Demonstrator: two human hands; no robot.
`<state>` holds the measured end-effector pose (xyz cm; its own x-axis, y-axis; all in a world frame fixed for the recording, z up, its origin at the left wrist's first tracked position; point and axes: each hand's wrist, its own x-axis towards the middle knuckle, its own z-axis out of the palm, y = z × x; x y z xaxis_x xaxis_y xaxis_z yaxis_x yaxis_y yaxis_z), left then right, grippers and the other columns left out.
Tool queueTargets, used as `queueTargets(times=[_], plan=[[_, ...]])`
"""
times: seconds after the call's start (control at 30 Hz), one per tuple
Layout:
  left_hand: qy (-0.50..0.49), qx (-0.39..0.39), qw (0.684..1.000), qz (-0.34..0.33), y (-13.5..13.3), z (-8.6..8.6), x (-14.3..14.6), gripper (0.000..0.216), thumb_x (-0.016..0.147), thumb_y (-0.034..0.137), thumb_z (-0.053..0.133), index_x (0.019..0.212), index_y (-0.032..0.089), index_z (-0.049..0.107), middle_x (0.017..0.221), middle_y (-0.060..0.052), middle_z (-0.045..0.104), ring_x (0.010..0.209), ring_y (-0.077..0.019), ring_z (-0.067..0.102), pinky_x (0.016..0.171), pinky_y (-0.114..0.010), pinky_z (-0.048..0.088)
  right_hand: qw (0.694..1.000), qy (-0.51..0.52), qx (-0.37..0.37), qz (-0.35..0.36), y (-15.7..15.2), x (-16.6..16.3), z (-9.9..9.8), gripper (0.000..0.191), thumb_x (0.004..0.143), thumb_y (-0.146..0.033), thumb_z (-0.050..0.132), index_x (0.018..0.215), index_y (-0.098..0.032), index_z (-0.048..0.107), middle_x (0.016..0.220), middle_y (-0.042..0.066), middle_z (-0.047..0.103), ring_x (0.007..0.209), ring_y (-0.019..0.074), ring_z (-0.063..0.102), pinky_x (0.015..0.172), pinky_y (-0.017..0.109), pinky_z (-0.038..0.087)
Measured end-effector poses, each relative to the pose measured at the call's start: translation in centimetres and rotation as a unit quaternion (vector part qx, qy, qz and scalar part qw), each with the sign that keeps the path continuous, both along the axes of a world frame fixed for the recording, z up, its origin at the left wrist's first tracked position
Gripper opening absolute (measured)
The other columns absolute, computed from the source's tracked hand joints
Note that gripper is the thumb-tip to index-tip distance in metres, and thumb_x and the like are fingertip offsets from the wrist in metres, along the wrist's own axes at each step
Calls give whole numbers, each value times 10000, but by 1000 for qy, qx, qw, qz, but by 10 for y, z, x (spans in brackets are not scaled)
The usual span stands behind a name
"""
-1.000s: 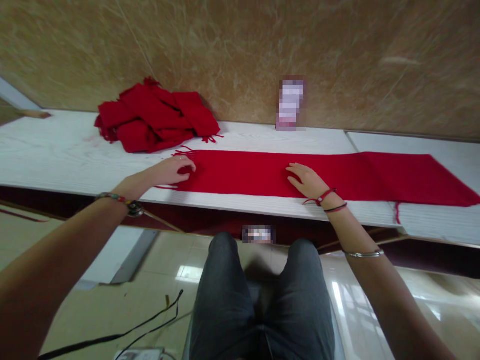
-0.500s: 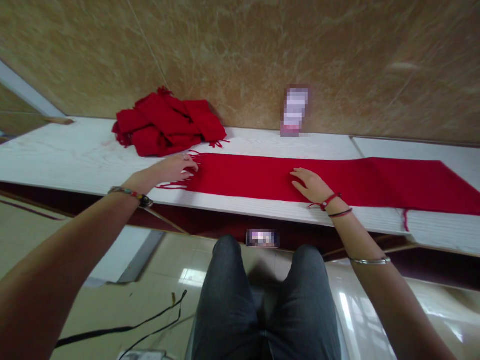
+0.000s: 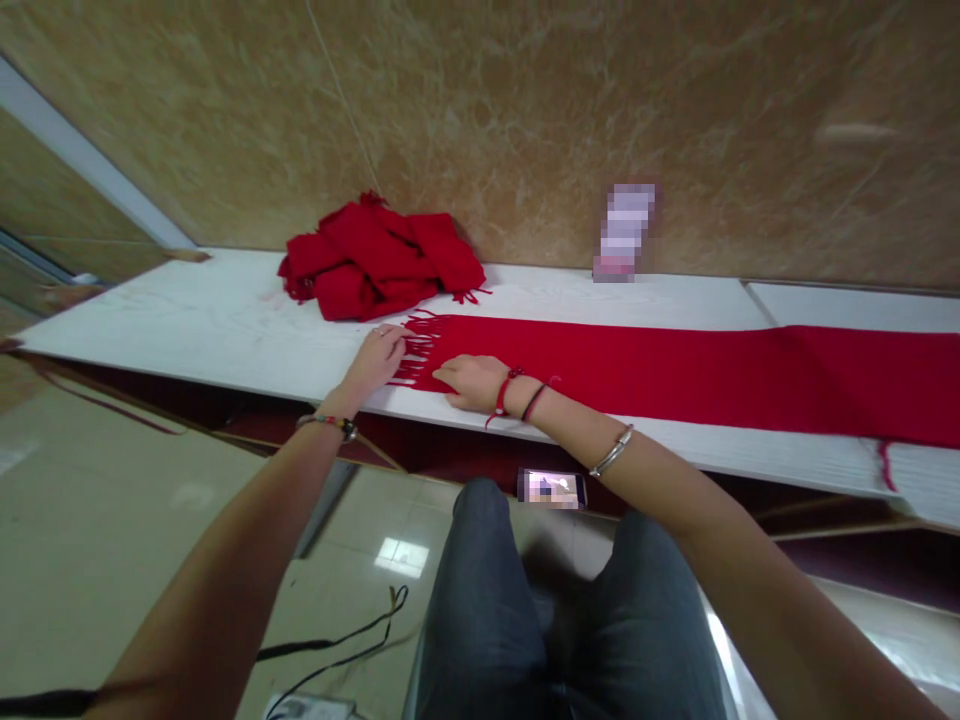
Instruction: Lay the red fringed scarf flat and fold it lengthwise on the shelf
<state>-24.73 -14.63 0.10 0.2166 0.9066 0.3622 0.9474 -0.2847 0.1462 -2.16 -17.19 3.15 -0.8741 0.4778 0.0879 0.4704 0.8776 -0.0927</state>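
Observation:
A long red scarf (image 3: 675, 370) lies flat along the white tabletop, its fringe (image 3: 421, 350) spread out at the left end. My left hand (image 3: 381, 355) rests at that fringe, fingers stretched over the strands' outer tips. Just to its right, my right hand (image 3: 474, 382) lies palm down on the scarf near its front edge, close to where the fringe starts. Its fingers are extended and point left. Neither hand visibly grips the cloth. Behind the fringe sits a crumpled heap of red fringed cloth (image 3: 382, 260).
A blurred-out upright object (image 3: 626, 232) leans on the marbled wall (image 3: 525, 120) behind the white tabletop (image 3: 225, 310). Below the table's front edge, a phone (image 3: 553, 488) lies above my knees. Black straps or cables (image 3: 330, 645) trail over the tiled floor.
My right hand has slid left along the scarf to the fringed end, beside my left hand. The fringe now lies more evenly spread. The whole view has shifted slightly.

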Motion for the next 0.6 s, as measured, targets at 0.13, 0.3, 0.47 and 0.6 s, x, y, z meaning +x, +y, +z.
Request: queueTargets(times=[0.13,0.3,0.47,0.6], plan=[[-57,16,997,39,-8,0,1,364,829,202,288,1023,149,592,1058,-103,613,1035,-198,532,962,-349,404,998,-65,10,0,12,-19,10,410,783,-106,517,1185,-164,577,1101,128,659,1015,258,611,790,353,492],[-69,12,997,-15,-19,8,8,350,849,306,334,1040,160,588,1088,-94,610,1065,-204,528,965,-354,403,998,16,-58,-36,39,-17,11,503,715,-40,549,1195,-189,579,1065,90,676,975,225,620,808,319,469],[-12,-22,992,-121,-23,9,12,487,782,484,499,1143,165,571,1183,-96,601,1122,-235,515,1005,-368,373,928,181,-296,-135,67,-15,-5,456,647,8,512,1070,-126,616,703,-20,643,584,86,539,579,194,436],[9,-26,990,-140,-16,7,21,440,818,404,479,1146,134,592,1146,-108,639,1059,-230,574,976,-352,396,858,256,-404,-185,75,-10,-11,436,637,-16,491,1049,-90,613,464,-92,444,434,64,369,444,180,343]])
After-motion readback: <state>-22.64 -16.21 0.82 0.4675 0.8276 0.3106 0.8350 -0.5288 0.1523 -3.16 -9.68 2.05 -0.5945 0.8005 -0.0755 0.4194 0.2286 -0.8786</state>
